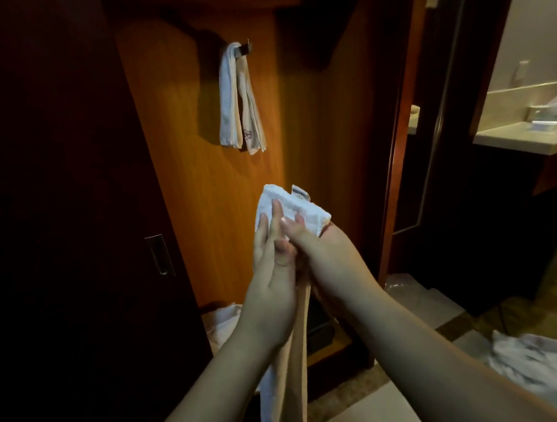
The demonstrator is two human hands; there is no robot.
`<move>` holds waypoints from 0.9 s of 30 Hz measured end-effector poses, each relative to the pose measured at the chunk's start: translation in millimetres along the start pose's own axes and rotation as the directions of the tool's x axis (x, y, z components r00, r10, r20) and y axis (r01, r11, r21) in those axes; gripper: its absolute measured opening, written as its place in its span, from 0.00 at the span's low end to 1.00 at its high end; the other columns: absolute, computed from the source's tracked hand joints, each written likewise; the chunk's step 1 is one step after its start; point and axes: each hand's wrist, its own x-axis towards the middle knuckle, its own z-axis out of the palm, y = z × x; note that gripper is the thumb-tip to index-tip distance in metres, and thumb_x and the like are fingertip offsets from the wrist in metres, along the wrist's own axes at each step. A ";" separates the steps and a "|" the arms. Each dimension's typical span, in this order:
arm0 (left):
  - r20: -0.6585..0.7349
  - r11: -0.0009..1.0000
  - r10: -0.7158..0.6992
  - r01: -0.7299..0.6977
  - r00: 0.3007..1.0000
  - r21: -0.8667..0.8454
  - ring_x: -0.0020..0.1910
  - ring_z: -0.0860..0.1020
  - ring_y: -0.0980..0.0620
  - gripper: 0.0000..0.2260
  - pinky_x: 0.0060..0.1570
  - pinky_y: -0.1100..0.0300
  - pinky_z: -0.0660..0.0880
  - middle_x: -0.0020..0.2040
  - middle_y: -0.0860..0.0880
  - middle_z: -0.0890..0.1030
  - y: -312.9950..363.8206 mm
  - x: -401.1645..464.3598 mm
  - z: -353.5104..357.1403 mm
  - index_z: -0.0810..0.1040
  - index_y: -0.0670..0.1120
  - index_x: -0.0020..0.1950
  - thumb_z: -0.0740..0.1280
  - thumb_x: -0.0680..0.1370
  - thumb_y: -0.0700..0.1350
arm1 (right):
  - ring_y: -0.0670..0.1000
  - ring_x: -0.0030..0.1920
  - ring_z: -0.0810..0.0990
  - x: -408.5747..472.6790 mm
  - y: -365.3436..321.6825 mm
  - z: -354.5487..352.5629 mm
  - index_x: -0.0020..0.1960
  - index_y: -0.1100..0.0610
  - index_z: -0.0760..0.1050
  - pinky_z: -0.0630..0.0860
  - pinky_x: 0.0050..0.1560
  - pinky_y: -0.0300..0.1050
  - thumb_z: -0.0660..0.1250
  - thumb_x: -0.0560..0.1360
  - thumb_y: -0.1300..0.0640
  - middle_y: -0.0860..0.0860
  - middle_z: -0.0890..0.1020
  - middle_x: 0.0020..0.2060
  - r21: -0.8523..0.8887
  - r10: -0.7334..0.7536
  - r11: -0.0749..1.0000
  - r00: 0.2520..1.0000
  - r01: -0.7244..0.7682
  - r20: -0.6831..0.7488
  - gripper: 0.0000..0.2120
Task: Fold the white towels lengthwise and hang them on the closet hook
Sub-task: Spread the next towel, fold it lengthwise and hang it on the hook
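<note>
Head view, looking down both bare forearms toward a lit wooden closet panel (209,169): the left hand (269,270) and right hand (329,256) meet in front of the panel's lower half, clasped on either side of a long white towel (291,210); the left hand's fingers (276,217) lie nearly straight and flat against the towel's upper end, thumb curled in toward the cloth; the right hand's fingers (292,224) bend over the same end, pinching it from the other side; the towel's top fans out above the fingertips with a small label (301,193) standing up at its edge, and the rest hangs as a narrow strip between the wrists, running off the bottom of the frame.

Towels counted: one in the hands; one hung towel (239,95), folded into a narrow band, draped over the closet hook (244,48) high on the panel; a heap of white cloth (223,321) at the foot of the panel, partly hidden behind the left forearm; another heap (541,364) lower right of the panel, blurred and cut by the frame edge, so the number in either heap cannot be told. One dark closet door (75,223) with a recessed handle (158,254) stands left of the panel, its detail lost in shadow; a pale counter (527,137) shows right of the panel through a doorway.
</note>
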 end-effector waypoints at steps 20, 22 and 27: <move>0.225 0.881 -0.188 0.266 0.956 -0.392 0.61 0.81 0.44 0.26 0.59 0.50 0.79 0.62 0.44 0.83 11.1 50.6 -57.1 0.84 0.48 0.60 0.81 0.64 0.54 | 0.59 0.56 0.84 51.3 -70.0 -28.6 0.61 0.58 0.75 0.82 0.56 0.55 0.61 0.80 0.44 0.58 0.85 0.54 0.083 -0.040 0.996 0.978 0.023 0.207 0.20; 0.210 0.871 -0.215 0.284 0.954 -0.400 0.59 0.82 0.45 0.24 0.55 0.52 0.79 0.60 0.44 0.83 11.9 49.8 -50.0 0.84 0.47 0.59 0.80 0.65 0.53 | 0.57 0.54 0.85 56.7 -72.6 -30.9 0.61 0.58 0.76 0.83 0.51 0.49 0.61 0.80 0.42 0.57 0.86 0.52 0.084 -0.035 0.996 0.975 0.017 0.221 0.21; 0.196 0.785 -0.297 0.356 0.935 -0.507 0.55 0.84 0.42 0.17 0.50 0.50 0.82 0.57 0.42 0.85 17.8 60.7 -43.8 0.87 0.48 0.51 0.77 0.66 0.53 | 0.58 0.66 0.79 67.4 -46.5 -46.7 0.70 0.54 0.74 0.73 0.68 0.60 0.61 0.70 0.28 0.57 0.81 0.64 0.244 0.057 0.963 0.973 -0.113 0.224 0.38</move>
